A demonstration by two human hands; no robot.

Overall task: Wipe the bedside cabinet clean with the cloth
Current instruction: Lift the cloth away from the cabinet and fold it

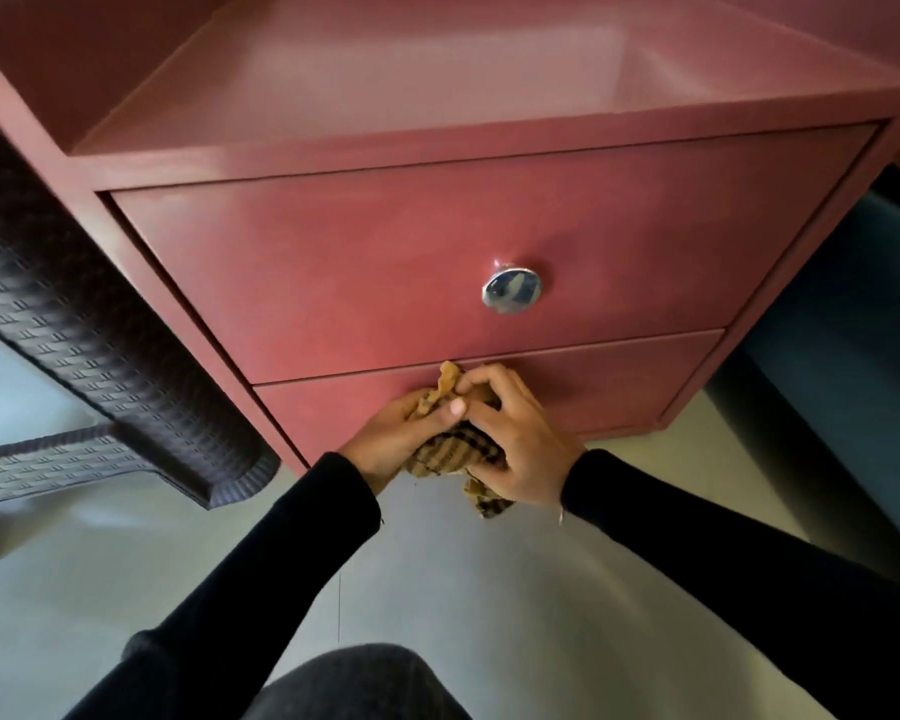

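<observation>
Checked yellow-brown cloth [450,449] sat bunched between the left hand [393,439] and right hand [518,449], fingers of both curled closed on it, low against the red bedside cabinet [385,283], seemingly regathered for the lower drawer [593,387].

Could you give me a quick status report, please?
Both hands, left and right, bunching cloth at lower drawer. Cabinet top bare. Chair close on left.

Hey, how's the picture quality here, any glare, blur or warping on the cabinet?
Head view: soft glare on the cabinet top and a bright glint on the knob; wide-angle warping splays its edges; the wicker chair at left is slightly smeared; hands and cloth fairly sharp.
</observation>
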